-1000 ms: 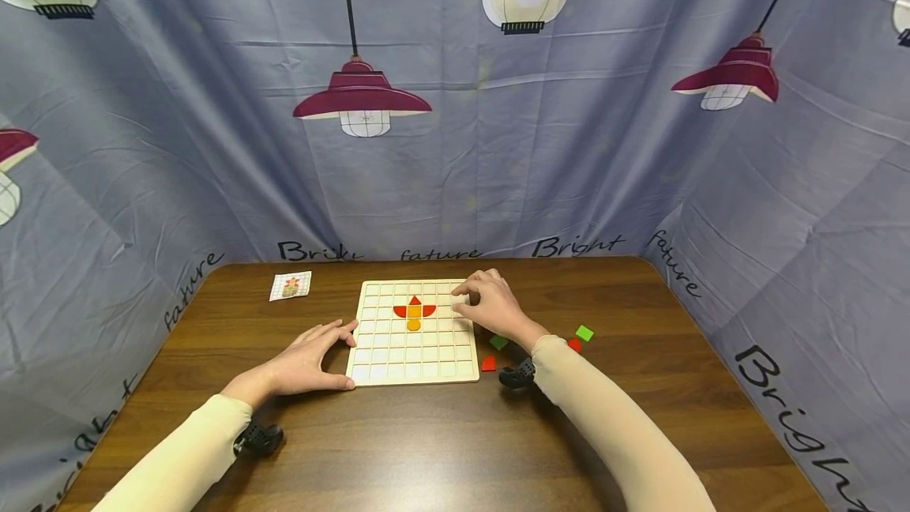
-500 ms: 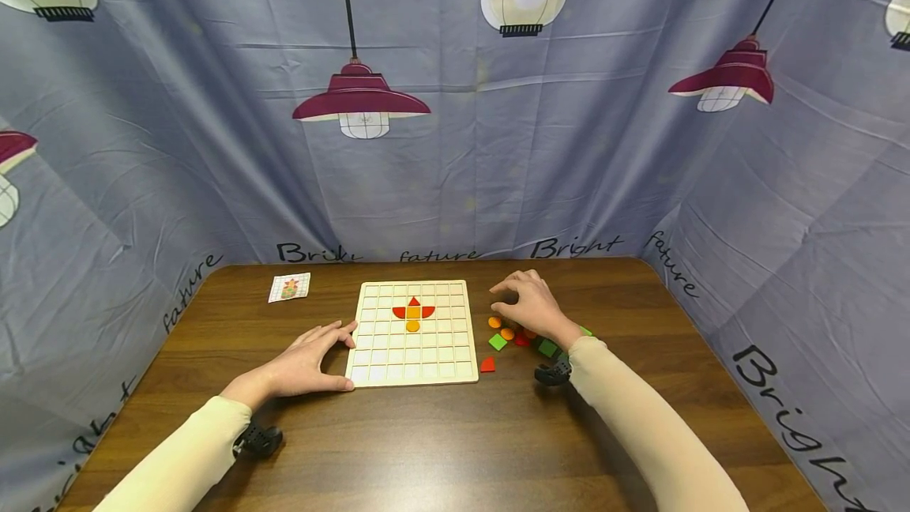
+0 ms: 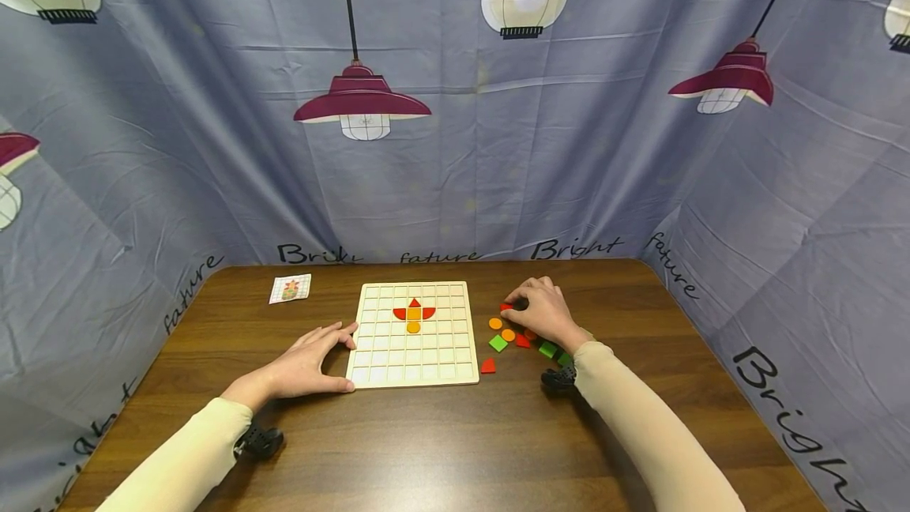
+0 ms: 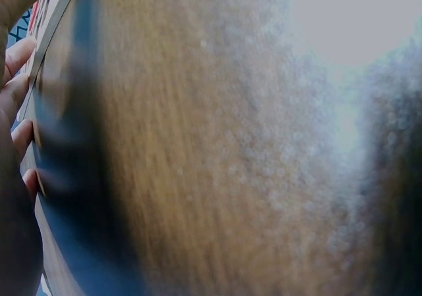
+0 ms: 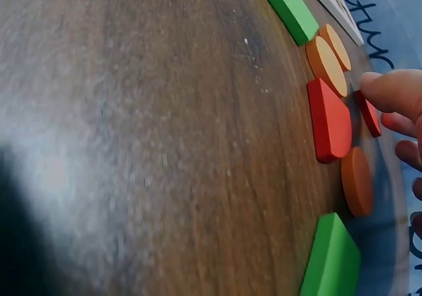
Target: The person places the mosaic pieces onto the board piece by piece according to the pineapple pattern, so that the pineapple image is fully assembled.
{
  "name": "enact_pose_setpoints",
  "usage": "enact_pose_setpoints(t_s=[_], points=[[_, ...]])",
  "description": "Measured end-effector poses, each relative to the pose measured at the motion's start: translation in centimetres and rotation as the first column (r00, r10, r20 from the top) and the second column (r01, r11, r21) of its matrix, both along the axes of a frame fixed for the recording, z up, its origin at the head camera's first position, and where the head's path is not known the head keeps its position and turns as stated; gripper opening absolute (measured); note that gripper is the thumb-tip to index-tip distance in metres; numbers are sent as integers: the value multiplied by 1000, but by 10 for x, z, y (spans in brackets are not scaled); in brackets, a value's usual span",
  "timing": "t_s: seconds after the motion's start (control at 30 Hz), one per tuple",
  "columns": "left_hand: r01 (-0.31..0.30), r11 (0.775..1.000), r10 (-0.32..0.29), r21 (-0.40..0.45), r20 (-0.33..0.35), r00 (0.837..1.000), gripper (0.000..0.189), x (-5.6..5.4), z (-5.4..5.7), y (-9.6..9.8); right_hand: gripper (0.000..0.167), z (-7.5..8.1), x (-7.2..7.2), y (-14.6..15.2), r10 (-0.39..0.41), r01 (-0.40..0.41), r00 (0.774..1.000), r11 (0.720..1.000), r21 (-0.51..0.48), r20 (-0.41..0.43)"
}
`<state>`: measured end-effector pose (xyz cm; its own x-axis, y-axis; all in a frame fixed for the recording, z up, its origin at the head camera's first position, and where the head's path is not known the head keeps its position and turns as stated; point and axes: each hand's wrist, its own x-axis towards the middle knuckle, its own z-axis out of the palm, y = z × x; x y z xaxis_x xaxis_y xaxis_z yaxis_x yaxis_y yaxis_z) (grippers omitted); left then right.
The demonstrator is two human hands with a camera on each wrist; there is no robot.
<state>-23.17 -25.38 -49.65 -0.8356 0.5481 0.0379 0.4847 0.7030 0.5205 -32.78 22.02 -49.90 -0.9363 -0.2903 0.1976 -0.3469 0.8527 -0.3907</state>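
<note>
In the head view a pale gridded board (image 3: pixel 415 362) lies flat, bearing a red triangle (image 3: pixel 415 303), an orange square (image 3: pixel 414 314), two red quarter-round pieces (image 3: pixel 428 313) and an orange disc (image 3: pixel 414 328). My left hand (image 3: pixel 306 362) rests at its left edge, thumb by the near corner and fingers spread; the left wrist view shows fingertips (image 4: pixel 23 134) along that edge. My right hand (image 3: pixel 543 310) is right of the board, thumb and forefinger pinching a red piece (image 5: pixel 368 115) low at the table, its full shape partly hidden.
Loose orange discs (image 3: pixel 495 324), green squares (image 3: pixel 498 344) and red pieces (image 3: pixel 487 366) lie between board and right hand. A small printed pattern card (image 3: pixel 290 288) lies at the back left. A patterned curtain (image 3: pixel 441 180) stands behind the wooden table (image 3: pixel 398 449).
My right hand has left the board and moved right to the loose pieces, where its fingers have come together at a red piece. My left hand stays at the board's edge.
</note>
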Motion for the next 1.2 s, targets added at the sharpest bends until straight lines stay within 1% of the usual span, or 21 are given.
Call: enact_pose_setpoints(t_s=[0.2,0.33,0.4,0.5,0.67,0.77,0.87,0.93,1.1,1.2], points=[[-2,1000,2,-6,-4,1000,59,0,0,0,26,-2,-1,-3,-8,8,1000,1000,-1,11],[0,1000,0,-5,-10,1000,60,0,-1,0,20,-3,-1,-2,3,-3,1000,1000,-12,14],[1,1000,-1,-3,-12,1000,60,0,-1,0,20,-3,-1,-1,8,-8,1000,1000,-13,14],[2,1000,-2,-4,-16,1000,60,0,0,0,25,-3,-1,0,7,-6,1000,1000,-18,17],[2,1000,-2,-4,-14,1000,60,0,-1,0,35,-1,0,1,-25,25,999,999,-27,26],[-1,1000,1,-4,-10,1000,59,0,-2,0,34,-2,0,1,-34,35,999,999,-21,41],[-2,1000,2,-4,-15,1000,60,0,-2,0,29,-3,-1,2,-24,26,998,999,-30,58],[-2,1000,2,-3,-20,1000,60,0,-2,0,29,-3,-1,3,-14,16,998,999,-44,62],[0,1000,0,1,-19,1000,61,-1,-2,0,40,-3,-1,8,-12,19,997,997,-81,79],[-1,1000,1,0,-18,1000,61,-1,-3,0,44,-4,-1,12,-23,30,996,996,-85,90]])
